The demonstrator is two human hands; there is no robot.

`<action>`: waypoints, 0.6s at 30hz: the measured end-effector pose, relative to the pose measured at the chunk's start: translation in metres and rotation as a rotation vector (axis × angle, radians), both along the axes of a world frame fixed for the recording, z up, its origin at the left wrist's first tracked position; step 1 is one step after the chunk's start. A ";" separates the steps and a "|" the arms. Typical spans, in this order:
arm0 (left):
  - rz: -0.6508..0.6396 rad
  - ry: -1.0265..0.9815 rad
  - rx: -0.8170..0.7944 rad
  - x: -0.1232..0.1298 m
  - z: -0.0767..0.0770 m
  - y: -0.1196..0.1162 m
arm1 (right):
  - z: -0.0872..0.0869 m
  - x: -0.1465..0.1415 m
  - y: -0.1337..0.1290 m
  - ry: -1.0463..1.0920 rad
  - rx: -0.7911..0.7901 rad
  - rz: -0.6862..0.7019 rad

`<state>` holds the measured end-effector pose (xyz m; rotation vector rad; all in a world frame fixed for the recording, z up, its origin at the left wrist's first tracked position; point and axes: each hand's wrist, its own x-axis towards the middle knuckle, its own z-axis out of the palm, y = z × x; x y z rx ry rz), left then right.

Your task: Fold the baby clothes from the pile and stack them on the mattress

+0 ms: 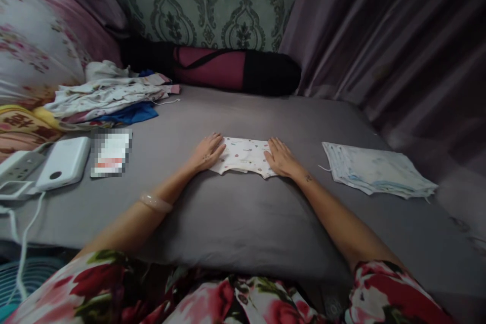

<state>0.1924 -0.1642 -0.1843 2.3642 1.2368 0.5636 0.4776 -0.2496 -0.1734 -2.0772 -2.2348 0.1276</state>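
Note:
A small white cloth with a scattered print (248, 154), seemingly a folded garment, lies flat on the grey sheet (243, 217) in the middle. My left hand (208, 152) rests flat on its left end, fingers stretched out. On its right end lies my right hand (280, 156), also flat with the fingers extended. Between the hands the cloth's middle shows, and its near edge is uneven. To the right is a neat flat stack of pale folded clothes (379, 169), apart from my right hand.
A loose heap of clothes (110, 96) lies at the back left. Nearer on the left are a white power bank (64, 162), a power strip (21, 167), cables and a blurred packet (112, 152). A black and maroon long bag (212, 67) lies along the wall.

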 end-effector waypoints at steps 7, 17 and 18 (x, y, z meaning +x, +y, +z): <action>0.243 -0.453 -0.167 -0.008 0.009 -0.002 | 0.019 -0.075 0.016 0.057 0.088 0.030; 0.342 -0.639 -0.177 -0.013 0.007 0.001 | 0.005 -0.099 0.028 0.094 0.050 0.061; 0.345 -0.650 -0.177 -0.013 0.005 0.002 | 0.007 -0.101 0.029 0.091 0.039 0.056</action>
